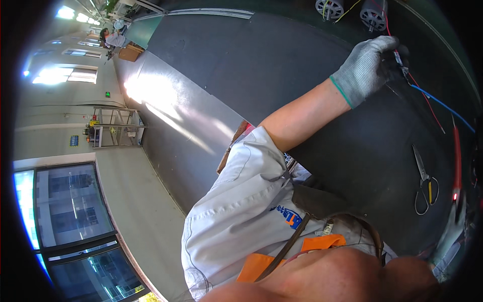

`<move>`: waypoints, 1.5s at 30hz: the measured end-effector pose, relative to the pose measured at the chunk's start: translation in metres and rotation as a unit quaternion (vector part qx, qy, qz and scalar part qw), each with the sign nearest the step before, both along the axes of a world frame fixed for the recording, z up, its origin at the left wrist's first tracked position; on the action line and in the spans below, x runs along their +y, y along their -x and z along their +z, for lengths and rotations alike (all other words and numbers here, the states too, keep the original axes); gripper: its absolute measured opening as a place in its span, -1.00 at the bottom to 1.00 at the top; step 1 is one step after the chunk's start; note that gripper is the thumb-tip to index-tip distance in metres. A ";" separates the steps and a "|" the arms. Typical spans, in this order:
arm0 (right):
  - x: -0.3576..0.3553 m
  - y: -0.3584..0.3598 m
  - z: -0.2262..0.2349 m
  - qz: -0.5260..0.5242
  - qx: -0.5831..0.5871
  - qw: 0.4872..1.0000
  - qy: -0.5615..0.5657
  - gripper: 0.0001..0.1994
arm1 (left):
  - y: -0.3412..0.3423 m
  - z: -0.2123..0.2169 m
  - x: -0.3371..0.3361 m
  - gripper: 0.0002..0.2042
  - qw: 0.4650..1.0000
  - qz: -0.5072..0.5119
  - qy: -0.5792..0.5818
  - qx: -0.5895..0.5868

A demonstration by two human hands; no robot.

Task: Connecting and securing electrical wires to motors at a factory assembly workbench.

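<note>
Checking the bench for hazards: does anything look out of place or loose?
Nothing looks damaged or spilled. Scissors lie flat on the dark mat, apart from the red wire and blue wire trailing loose from the gloved left hand.

The dark bench mat (282, 65) lies broad and bare across its middle and left, open for a hand to sweep through. Obstacles gather along the right and far edges: two small motors (352, 9) at the top, red wire (427, 98) and blue wire (443, 104) trailing across the surface beside the gloved left hand (365, 68) (which blocks that corner), and scissors (424, 182) lying flat nearer the body, just beside a red rod (457, 161) at the right rim.
</note>
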State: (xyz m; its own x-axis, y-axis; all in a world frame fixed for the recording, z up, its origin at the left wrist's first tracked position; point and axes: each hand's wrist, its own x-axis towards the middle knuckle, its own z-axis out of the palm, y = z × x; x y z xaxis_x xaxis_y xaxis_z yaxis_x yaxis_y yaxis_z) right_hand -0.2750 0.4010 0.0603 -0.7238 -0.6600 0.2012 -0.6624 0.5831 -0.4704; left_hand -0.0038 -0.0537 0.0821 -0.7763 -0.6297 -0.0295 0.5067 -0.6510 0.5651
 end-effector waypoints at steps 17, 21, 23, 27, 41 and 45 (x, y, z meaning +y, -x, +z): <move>-0.281 -0.205 0.090 0.428 -0.335 0.749 0.378 -0.62 | 0.000 -0.062 -0.084 -0.81 0.914 0.193 0.295 -0.203; -0.236 -0.183 0.095 0.225 -0.276 0.881 0.311 -0.55 | -0.116 -0.030 -0.126 -0.66 0.634 0.278 0.583 -0.424; -0.226 -0.117 0.016 0.078 -0.224 0.965 0.115 -0.45 | -0.153 -0.052 -0.165 -0.67 0.178 0.326 0.732 -0.571; -0.280 -0.113 -0.045 0.132 -0.226 0.959 0.109 -0.47 | -0.144 -0.054 -0.147 -0.47 0.224 0.332 0.624 -0.671; -0.553 -0.143 -0.055 0.061 -0.572 0.722 0.384 -0.45 | -0.082 -0.078 -0.099 -0.50 0.535 0.277 0.732 -0.318; -0.485 -0.088 -0.027 0.163 -0.618 0.707 0.302 -0.42 | -0.097 -0.058 -0.086 -0.45 0.443 0.348 0.769 -0.302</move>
State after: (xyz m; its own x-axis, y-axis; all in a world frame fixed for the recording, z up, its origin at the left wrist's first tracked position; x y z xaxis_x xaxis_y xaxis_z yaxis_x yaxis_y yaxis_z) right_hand -0.1875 -0.0840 0.0330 -0.4220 -0.8964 -0.1356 0.4208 -0.0612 -0.9051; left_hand 0.0936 -0.1402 0.0241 -0.5220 -0.3453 0.7799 -0.2637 0.9349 0.2375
